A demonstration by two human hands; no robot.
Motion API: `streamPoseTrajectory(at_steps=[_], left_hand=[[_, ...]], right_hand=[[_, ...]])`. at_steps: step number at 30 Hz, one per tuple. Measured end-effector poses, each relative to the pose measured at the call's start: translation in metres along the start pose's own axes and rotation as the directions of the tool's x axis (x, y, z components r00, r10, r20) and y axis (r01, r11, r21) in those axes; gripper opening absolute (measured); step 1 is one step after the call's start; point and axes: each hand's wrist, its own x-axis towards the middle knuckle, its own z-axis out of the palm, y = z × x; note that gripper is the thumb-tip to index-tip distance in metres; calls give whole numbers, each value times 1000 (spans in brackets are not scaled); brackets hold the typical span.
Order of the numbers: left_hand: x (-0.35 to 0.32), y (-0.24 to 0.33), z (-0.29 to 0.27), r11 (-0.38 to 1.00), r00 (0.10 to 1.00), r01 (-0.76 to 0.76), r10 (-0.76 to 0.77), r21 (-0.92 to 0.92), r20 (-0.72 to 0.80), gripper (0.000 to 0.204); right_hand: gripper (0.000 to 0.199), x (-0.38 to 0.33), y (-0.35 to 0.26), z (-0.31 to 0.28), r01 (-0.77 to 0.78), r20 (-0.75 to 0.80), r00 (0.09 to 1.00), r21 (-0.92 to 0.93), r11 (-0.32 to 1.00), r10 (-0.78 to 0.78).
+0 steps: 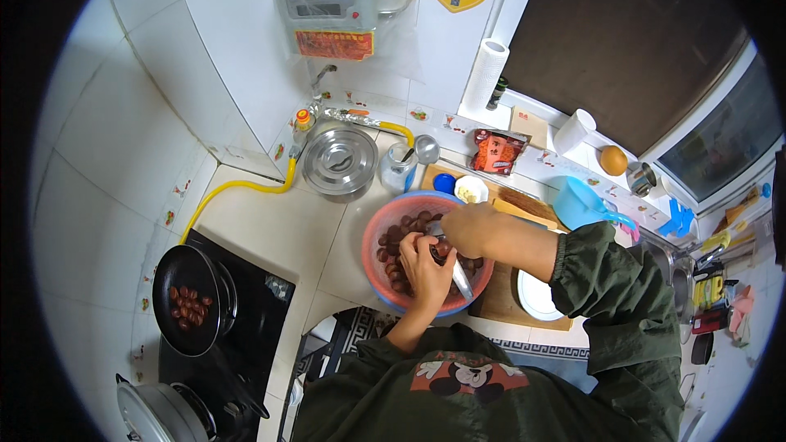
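Note:
In front of me is a pink colander (371, 233) set in a blue basin (383, 299), holding many brown, round chestnuts (395, 237). Above its middle, my left hand (426, 268) has its fingers curled around one chestnut (443, 249). Coming in from the right, my right hand (467, 231) is closed on a shiny metal tool (462, 280), with a pale, flat part sticking out between the hands. Its exact kind is unclear because my fingers cover much of it. Both hands nearly touch at the chestnut.
Left, a black frying pan (168, 319) with several chestnuts sits on a black stove (246, 323), near a pot (155, 409). A lidded steel pot (337, 188), glass jar (395, 173) and yellow hose (246, 186) stand behind. Right are a cutting board (499, 308), white plate (536, 295) and blue ladle (577, 200).

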Motion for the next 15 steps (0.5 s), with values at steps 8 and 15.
streamPoseTrajectory(at_steps=[8, 15], left_hand=[[-10, 9, 10, 794, 929, 368, -293, -484, 226, 57], [-17, 1, 23, 380, 766, 643, -336, -665, 548, 23]], right_hand=[[16, -7, 6, 1, -61, -43, 997, -16, 998, 60], [16, -1, 0, -2, -48, 31, 998, -52, 997, 50]])
